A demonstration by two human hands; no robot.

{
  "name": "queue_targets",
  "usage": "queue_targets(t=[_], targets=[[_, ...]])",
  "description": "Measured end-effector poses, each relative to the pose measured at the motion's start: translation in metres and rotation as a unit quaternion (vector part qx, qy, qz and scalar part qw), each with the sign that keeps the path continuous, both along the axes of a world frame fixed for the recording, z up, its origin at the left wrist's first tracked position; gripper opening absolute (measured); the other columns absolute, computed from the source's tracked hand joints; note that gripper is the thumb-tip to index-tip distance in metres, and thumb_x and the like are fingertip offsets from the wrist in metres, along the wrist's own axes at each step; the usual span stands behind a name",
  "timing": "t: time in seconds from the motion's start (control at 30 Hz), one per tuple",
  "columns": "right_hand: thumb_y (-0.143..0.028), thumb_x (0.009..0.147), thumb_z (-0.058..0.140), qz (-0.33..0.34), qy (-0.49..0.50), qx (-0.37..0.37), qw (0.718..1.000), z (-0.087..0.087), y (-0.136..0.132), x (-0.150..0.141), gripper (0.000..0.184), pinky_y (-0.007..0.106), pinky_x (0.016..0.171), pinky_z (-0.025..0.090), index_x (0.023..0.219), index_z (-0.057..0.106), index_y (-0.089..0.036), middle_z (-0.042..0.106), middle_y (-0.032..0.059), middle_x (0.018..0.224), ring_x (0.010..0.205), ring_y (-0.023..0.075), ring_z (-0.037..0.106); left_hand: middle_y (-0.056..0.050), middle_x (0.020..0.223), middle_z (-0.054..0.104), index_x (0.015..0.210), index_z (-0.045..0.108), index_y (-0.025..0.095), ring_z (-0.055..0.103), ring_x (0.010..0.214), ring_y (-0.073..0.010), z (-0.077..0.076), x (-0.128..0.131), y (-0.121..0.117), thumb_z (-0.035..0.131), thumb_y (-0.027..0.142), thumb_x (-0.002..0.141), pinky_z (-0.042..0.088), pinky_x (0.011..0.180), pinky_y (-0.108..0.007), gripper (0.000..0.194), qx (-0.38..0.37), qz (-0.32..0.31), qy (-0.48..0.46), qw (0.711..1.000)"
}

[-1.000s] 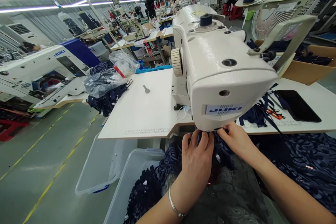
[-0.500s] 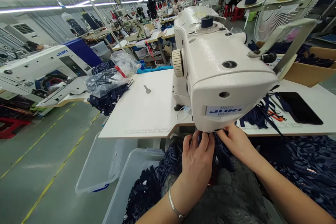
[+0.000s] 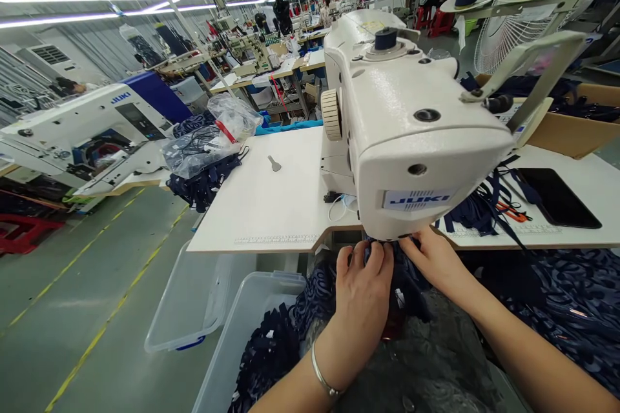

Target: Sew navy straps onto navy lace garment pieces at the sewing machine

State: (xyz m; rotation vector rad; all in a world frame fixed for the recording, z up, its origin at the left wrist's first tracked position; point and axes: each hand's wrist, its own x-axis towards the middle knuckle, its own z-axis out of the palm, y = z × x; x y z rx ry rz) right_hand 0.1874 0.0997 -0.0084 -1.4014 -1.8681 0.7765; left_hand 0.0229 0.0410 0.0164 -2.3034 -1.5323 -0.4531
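A white Juki sewing machine (image 3: 411, 116) stands on a white table (image 3: 276, 206), its head end facing me. Both hands reach under that head onto dark navy lace fabric (image 3: 407, 284). My left hand (image 3: 363, 297), with a silver bracelet on the wrist, lies on the fabric, fingers curled forward and pressing it down. My right hand (image 3: 433, 258) grips the fabric just right of the needle area, its fingertips hidden under the machine head. More navy fabric (image 3: 557, 310) spills down to the right.
A clear plastic bin (image 3: 242, 342) with navy lace sits below left, another bin (image 3: 188, 310) beside it. On the table: a black phone (image 3: 557, 197), orange snips (image 3: 513, 211), navy straps (image 3: 475, 213), a plastic bag of parts (image 3: 208, 142). Another Juki machine (image 3: 87, 129) stands left. A fan (image 3: 513, 26) behind; people work far off.
The hands have stayed at the needle area with barely any shift. The view has drifted slightly to the right and up.
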Motion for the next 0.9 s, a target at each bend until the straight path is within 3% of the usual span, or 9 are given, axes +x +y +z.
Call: queue_targets(t=[0.07,0.2,0.27,0.4,0.6,0.73,0.83,0.9], targets=[[-0.033,0.095,0.043,-0.001,0.009,0.000,1.000,0.000,0.000,0.001,0.009,0.030,0.066,0.046,0.098,0.044,-0.025,0.068,0.0066,0.093,0.090,0.0261,0.068,0.001,0.113,0.066,0.123,0.058,0.021,0.057,0.108,-0.0194,0.001,0.000,0.000,0.048,0.014,0.095,0.033,0.099,-0.041,0.030,-0.003,-0.004,-0.004,1.000],[-0.037,0.095,0.044,-0.009,0.022,-0.014,1.000,-0.001,-0.001,0.003,0.014,0.028,0.060,0.043,0.088,0.041,-0.026,0.064,0.0010,0.078,0.071,0.0218,0.064,-0.001,0.115,0.065,0.127,0.056,0.020,0.055,0.110,-0.0219,0.004,0.002,-0.001,0.045,0.017,0.096,0.035,0.098,-0.042,0.033,-0.031,-0.022,-0.019,0.999],[-0.039,0.095,0.044,-0.014,0.035,-0.019,0.999,-0.001,-0.001,0.004,0.016,0.027,0.060,0.043,0.087,0.041,-0.026,0.060,-0.0010,0.074,0.067,0.0202,0.061,-0.003,0.117,0.064,0.128,0.055,0.018,0.054,0.111,-0.0246,0.005,0.003,-0.002,0.043,0.028,0.098,0.035,0.098,-0.044,0.033,-0.051,-0.032,-0.033,0.998],[-0.043,0.096,0.045,-0.015,0.067,-0.024,0.997,-0.005,0.002,0.006,0.019,0.027,0.061,0.041,0.091,0.045,-0.025,0.054,-0.0033,0.071,0.064,0.0175,0.055,-0.009,0.123,0.061,0.131,0.053,0.013,0.051,0.116,-0.0313,0.006,0.007,-0.005,0.040,0.055,0.096,0.036,0.101,-0.049,0.056,-0.072,-0.044,-0.041,0.996],[-0.044,0.094,0.047,-0.013,0.132,-0.020,0.991,-0.015,0.001,0.006,0.020,0.027,0.065,0.042,0.090,0.047,-0.024,0.050,-0.0031,0.075,0.069,0.0165,0.050,-0.008,0.129,0.059,0.137,0.048,0.016,0.051,0.119,-0.0280,0.010,0.000,-0.010,0.047,0.028,0.094,0.039,0.103,-0.046,0.045,-0.101,-0.042,-0.024,0.994],[-0.038,0.092,0.051,-0.012,0.143,-0.043,0.989,-0.019,-0.007,0.002,0.014,0.029,0.067,0.044,0.093,0.048,-0.024,0.055,-0.0017,0.078,0.073,0.0177,0.055,-0.010,0.132,0.058,0.133,0.052,0.012,0.050,0.121,-0.0227,0.002,-0.008,-0.010,0.039,0.013,0.094,0.040,0.103,-0.038,0.041,-0.053,-0.073,-0.008,0.996],[-0.035,0.091,0.052,-0.019,0.149,-0.048,0.987,-0.019,-0.009,-0.001,0.011,0.029,0.066,0.046,0.092,0.048,-0.024,0.056,-0.0018,0.077,0.072,0.0178,0.057,-0.006,0.132,0.060,0.135,0.051,0.015,0.050,0.121,-0.0179,-0.006,-0.009,-0.010,0.034,0.009,0.095,0.039,0.103,-0.033,0.044,-0.020,-0.117,0.009,0.993],[-0.034,0.090,0.052,-0.033,0.142,-0.046,0.988,-0.018,-0.008,-0.001,0.011,0.029,0.064,0.046,0.090,0.048,-0.025,0.056,-0.0022,0.075,0.068,0.0174,0.056,-0.004,0.131,0.061,0.136,0.050,0.016,0.050,0.122,-0.0182,-0.008,-0.007,-0.012,0.037,0.013,0.096,0.037,0.104,-0.034,0.043,-0.022,-0.105,0.013,0.994]])
